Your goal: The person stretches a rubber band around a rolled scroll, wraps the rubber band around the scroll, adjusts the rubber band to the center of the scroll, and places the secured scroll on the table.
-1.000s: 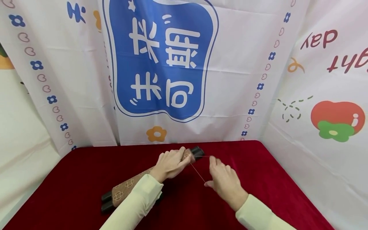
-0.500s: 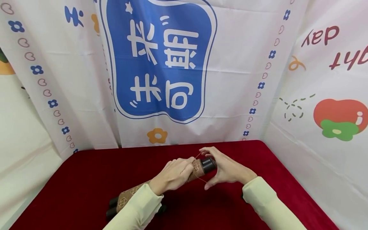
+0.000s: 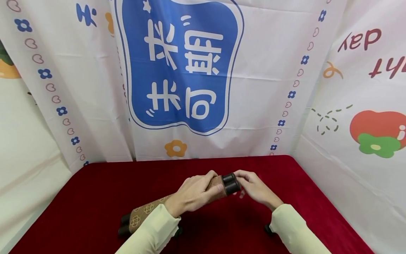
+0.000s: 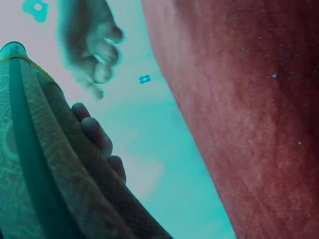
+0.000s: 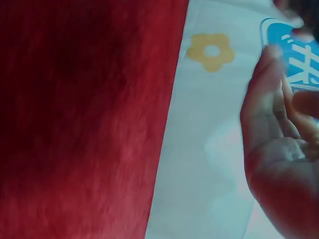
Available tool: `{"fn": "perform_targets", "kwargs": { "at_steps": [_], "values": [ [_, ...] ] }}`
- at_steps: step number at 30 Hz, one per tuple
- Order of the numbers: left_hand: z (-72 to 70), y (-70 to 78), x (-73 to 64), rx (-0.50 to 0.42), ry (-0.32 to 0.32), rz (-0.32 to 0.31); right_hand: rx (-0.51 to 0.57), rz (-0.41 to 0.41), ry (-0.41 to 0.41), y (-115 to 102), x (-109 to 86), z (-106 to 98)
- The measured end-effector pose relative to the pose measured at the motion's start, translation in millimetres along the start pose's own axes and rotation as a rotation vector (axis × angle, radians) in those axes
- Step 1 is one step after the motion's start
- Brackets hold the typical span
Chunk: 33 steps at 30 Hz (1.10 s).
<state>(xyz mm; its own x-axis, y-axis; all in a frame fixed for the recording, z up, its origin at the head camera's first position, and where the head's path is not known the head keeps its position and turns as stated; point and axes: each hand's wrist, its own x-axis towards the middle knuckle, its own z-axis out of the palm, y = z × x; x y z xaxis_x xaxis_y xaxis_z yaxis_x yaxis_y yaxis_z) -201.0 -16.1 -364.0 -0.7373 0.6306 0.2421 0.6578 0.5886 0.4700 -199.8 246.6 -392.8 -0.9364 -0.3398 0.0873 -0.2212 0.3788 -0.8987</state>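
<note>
A long double roll [image 3: 148, 209] in brown cover with pale flower patterns has two black rod ends [image 3: 231, 183] at its right end and two more at its lower left. My left hand [image 3: 193, 192] grips it near the right end, tilting that end up. In the left wrist view, thin elastic band [image 4: 37, 66] lies round the roll near its tip, and left fingertips [image 4: 95, 135] curl past its side. My right hand [image 3: 255, 188] hovers beside the right rod ends, fingers loosely bent. In the left wrist view, that right hand [image 4: 94, 47] appears apart from the roll, holding nothing.
A dark red velvet cloth [image 3: 304, 211] covers the table. White printed curtains [image 3: 253, 116] stand close behind and on both sides. Small black wrist devices [image 3: 269, 229] show under the sleeves.
The right hand first stretches the band out from the roll's right end, then spreads it over the rod ends. Now the band sits on the roll and the right hand has let go.
</note>
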Motion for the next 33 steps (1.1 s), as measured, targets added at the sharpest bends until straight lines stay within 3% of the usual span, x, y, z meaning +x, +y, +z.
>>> {"fn": "perform_targets", "kwargs": {
  "at_steps": [3,5,9,14,21,27,33],
  "values": [
    [6.4,-0.4,2.2,0.081,-0.018,-0.02,0.13,0.084,0.008,-10,-2.4,3],
    [11.2,-1.1,3.7,0.14,-0.015,-0.014,0.156,0.12,0.009,-19,-3.8,6],
    [19.6,-2.4,5.8,0.223,0.003,-0.013,0.071,0.164,0.053,-34,-5.5,17],
    [26.0,2.3,10.3,0.301,0.014,-0.016,-0.036,0.217,0.165,-40,-2.9,30],
    [35.7,9.3,19.8,0.234,0.006,0.004,-0.134,0.232,0.282,-39,-1.3,36],
    [36.8,3.0,13.1,0.215,-0.004,-0.001,-0.136,0.228,0.309,-36,-2.8,38],
    [26.4,-2.3,3.9,0.226,-0.06,-0.049,-0.137,0.245,0.327,-35,-4.9,38]
  ]
}}
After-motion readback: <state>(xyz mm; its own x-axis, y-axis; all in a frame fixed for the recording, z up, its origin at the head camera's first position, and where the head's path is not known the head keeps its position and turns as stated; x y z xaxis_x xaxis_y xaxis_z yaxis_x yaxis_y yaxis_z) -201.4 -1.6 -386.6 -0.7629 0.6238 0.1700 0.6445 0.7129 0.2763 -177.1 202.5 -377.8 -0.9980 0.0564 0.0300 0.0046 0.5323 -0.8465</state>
